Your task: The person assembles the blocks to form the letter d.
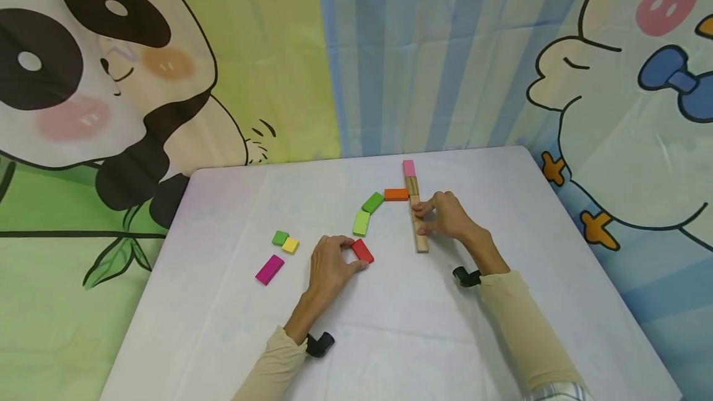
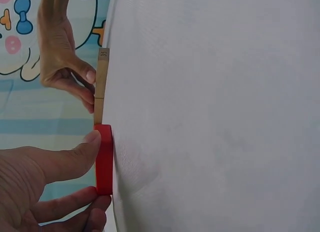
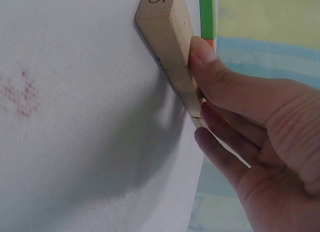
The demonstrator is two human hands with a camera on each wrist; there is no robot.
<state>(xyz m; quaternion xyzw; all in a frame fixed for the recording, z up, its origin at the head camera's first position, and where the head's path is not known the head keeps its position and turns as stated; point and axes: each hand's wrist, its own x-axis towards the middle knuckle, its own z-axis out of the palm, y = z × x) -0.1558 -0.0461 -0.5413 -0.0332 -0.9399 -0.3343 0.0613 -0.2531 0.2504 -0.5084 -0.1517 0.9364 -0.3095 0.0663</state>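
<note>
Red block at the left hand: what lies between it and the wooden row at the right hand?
Only bare white tabletop lies between the red block and the wooden row; the head view shows this stretch.

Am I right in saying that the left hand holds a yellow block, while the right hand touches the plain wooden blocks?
Not quite: the block in the left hand is red, not yellow, as the head view shows. The right hand does touch the plain wooden blocks.
</note>
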